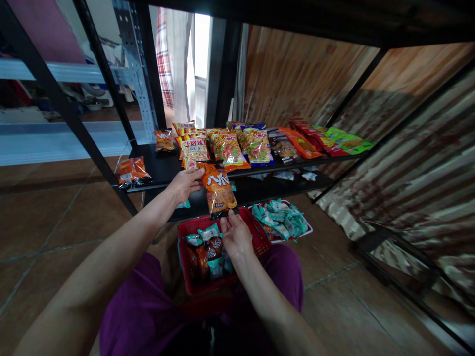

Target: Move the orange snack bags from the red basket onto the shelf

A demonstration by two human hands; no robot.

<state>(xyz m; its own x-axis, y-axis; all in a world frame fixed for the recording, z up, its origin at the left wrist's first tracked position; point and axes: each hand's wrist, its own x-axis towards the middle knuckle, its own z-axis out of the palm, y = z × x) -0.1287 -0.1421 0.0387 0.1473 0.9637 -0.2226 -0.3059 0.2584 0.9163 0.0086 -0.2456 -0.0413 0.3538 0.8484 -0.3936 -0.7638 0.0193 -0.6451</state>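
Observation:
An orange snack bag (218, 190) with white lettering is held between both hands, above a red basket (187, 284). My left hand (186, 185) grips its upper left corner, fingers closed on the edge. At the bottom edge, my right hand (235, 235) pinches the bag's dark seam. Inside the basket lie small teal packets (215, 267) and orange snack bags (202, 259). Behind the held bag, a black shelf (159, 168) carries a row of snack bags, among them yellow-and-white bags (193, 148) and blue-edged bags (257, 146).
A white-rimmed basket (309, 230) heaped with teal packets stands right of the red one. Two more orange bags lie at the shelf's left, one (132, 170) on its front corner. Black shelf posts (61, 99) rise at the left. A patterned curtain (408, 163) hangs along the right.

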